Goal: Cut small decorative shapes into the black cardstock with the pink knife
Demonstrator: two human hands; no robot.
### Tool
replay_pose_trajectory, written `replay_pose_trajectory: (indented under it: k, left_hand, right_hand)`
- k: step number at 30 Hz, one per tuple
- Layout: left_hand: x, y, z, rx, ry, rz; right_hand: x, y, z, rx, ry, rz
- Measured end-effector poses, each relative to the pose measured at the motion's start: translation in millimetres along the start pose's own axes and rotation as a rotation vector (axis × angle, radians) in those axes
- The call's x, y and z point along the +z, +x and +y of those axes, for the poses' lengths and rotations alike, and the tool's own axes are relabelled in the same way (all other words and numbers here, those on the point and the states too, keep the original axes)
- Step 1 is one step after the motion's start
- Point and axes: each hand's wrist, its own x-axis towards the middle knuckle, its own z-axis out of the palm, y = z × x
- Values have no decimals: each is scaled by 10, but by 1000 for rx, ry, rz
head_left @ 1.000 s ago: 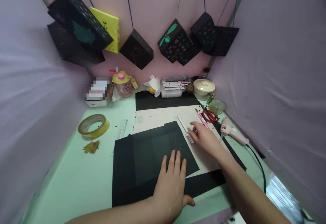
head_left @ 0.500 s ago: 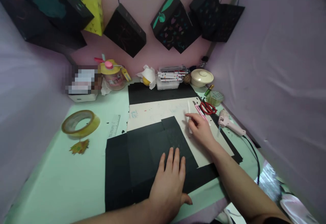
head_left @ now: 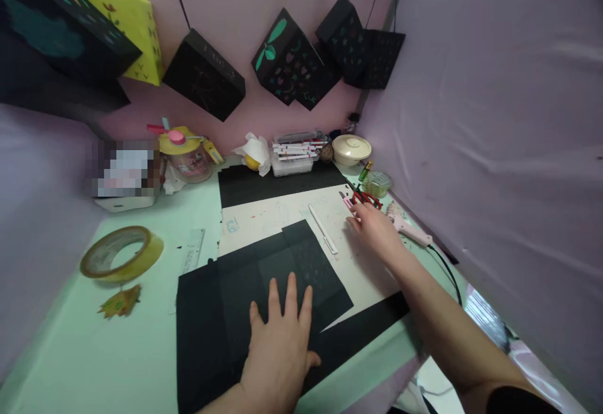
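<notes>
The open left hand (head_left: 280, 345) apparently steadies the flat black card sheet (head_left: 202, 320) partly over white paper (head_left: 372, 276). The right hand (head_left: 374, 232) is at the slim pink craft knife (head_left: 347, 201), grip unclear; lifting calls for a pinch.

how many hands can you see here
2: the left hand lies spread on the black card, and the right hand is by the pink knife; whether it touches is unclear.

Black paper sheet (head_left: 235, 298), crease lines visible, lies flat at lower centre of frame. Pink cutter (head_left: 347, 201), partly hidden, sits diagonally right of centre, blade pointing upper left.
</notes>
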Motion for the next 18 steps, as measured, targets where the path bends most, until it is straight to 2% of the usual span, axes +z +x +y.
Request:
replay_pose_trajectory:
  k: [3, 5, 6, 8, 10, 13, 15, 18]
  left_hand:
    - [-199, -56, -144, -56, 41, -107]
    - [-385, -65, -353, -104, 53, -183]
    - [-468, -64, -495, -129, 57, -176]
    - [-576, -61, -830, -228, 77, -78]
    - [-587, -72, -1170, -337, 107, 5]
    - [-489, -116, -1537, -394, 27, -37]
    - [-419, -138, -1653, -394, -35, -29]
    - [-361, -128, -1718, -414, -143, -2]
  right_hand:
    - [-8, 126, 111, 77, -111, -99]
    - [22, 176, 124, 105, -118, -123]
    - [36, 187, 117, 115, -118, -129]
    - [44, 177, 91, 123, -118, -135]
    - [20, 127, 68, 112, -107, -123]
    - [-41, 6, 54, 50, -12, -28]
    - [-64, -79, 36, -23, 166, 16]
    - [-41, -181, -51, -115, 603, -54]
